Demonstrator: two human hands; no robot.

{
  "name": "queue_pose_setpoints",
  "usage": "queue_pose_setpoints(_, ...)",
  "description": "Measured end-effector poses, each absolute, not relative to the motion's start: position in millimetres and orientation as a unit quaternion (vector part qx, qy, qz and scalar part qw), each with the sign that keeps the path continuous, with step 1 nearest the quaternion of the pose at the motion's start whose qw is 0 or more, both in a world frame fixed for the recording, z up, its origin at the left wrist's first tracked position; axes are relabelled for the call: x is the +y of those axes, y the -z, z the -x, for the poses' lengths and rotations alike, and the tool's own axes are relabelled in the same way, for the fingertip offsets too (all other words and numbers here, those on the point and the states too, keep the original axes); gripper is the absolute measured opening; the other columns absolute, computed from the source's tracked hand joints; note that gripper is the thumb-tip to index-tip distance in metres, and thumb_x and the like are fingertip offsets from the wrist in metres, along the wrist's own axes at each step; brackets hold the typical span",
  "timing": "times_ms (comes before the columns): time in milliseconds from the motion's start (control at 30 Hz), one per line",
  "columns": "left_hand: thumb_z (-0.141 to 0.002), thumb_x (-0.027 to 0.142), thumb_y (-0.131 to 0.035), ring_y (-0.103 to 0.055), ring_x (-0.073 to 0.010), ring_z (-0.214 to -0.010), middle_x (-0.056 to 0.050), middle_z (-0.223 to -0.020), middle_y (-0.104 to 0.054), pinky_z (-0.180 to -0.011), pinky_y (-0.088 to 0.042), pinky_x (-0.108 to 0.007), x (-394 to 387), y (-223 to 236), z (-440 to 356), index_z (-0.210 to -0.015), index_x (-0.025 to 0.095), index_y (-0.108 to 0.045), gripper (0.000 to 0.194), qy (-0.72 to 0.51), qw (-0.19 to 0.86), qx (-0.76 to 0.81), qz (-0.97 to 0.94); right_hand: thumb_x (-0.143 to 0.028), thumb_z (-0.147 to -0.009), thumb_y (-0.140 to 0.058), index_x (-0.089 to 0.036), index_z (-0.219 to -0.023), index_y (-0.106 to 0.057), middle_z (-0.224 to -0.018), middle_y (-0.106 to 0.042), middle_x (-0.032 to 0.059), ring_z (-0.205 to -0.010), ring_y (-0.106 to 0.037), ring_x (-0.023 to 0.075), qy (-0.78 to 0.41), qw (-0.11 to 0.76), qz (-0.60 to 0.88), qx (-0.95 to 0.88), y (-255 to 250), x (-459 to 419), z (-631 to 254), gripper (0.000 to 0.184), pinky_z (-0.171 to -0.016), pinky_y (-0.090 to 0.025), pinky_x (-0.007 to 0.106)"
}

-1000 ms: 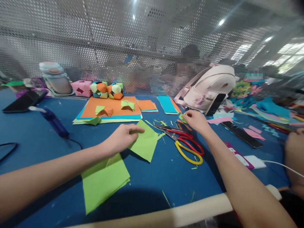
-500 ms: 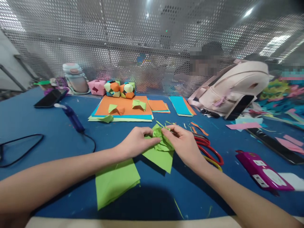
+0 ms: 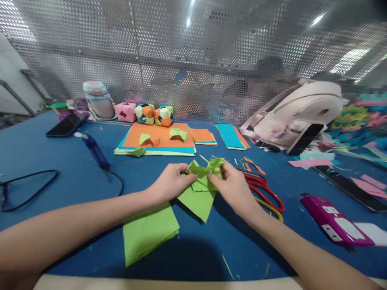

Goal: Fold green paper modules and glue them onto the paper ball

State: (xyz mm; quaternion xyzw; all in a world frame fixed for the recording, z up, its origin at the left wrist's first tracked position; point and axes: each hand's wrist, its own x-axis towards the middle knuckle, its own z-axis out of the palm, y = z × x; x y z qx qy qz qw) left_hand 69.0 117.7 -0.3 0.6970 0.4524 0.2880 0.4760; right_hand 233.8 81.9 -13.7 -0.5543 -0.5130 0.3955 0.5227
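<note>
Both hands hold a creased, partly folded sheet of green paper point(image 3: 199, 197) just above the blue table. My left hand point(image 3: 172, 181) pinches its left edge between thumb and fingers. On the other side my right hand point(image 3: 237, 187) grips a crumpled upper flap, thumb in front and fingers behind. A flat point of the sheet hangs down toward me. Below my left forearm lies a stack of green paper squares point(image 3: 149, 235). Beyond my hands, small folded green and orange pieces point(image 3: 178, 135) rest on a stack of orange, blue and green sheets point(image 3: 166, 139).
Red-handled scissors point(image 3: 266, 189) lie by my right wrist, with paper scraps point(image 3: 254, 165) around. A blue glue gun point(image 3: 95, 151) stands left. At the back are paper balls point(image 3: 145, 114), a bottle point(image 3: 99, 100) and a backpack point(image 3: 299, 108). A magenta power strip point(image 3: 335, 219) sits right.
My right hand has pulled the crumpled flap of the green paper up and to the right, opening it out. The sheet's lower point has shifted slightly left. My left hand has stayed nearly still.
</note>
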Motion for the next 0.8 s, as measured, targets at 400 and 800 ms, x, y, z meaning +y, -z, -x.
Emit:
queue_pose_setpoints(400, -0.067, 0.027, -0.063, -0.056, -0.0122, -0.06, -0.002, -0.072, -0.066, -0.053, -0.042, -0.022, 103.7, -7.1, -68.9, -0.075, 0.013, -0.065, 0.017, -0.236, 0.546, 0.415, -0.688, -0.052, -0.075, -0.061, -0.019, -0.064, -0.056, -0.057, -0.051, -0.0029, -0.05, -0.043, 0.0105, -0.236, 0.538, 0.617, -0.525, 13.0, 89.3, -255.7, 0.035, -0.045, -0.033, 0.023)
queue_pose_setpoints(800, -0.073, 0.022, -0.053, -0.059, -0.0163, -0.074, -0.004, -0.077, -0.065, -0.068, -0.046, -0.027, 104.9, -0.7, -72.3, -0.09, 0.013, -0.067, 0.024, -0.326, 0.692, 0.327, -0.555, -0.036, -0.084, -0.051, -0.02, -0.07, -0.056, -0.058, -0.054, -0.0012, -0.052, -0.05, 0.0124, -0.078, 0.404, 0.566, -0.715, 11.3, 74.6, -244.0, 0.022, -0.055, -0.036, 0.025)
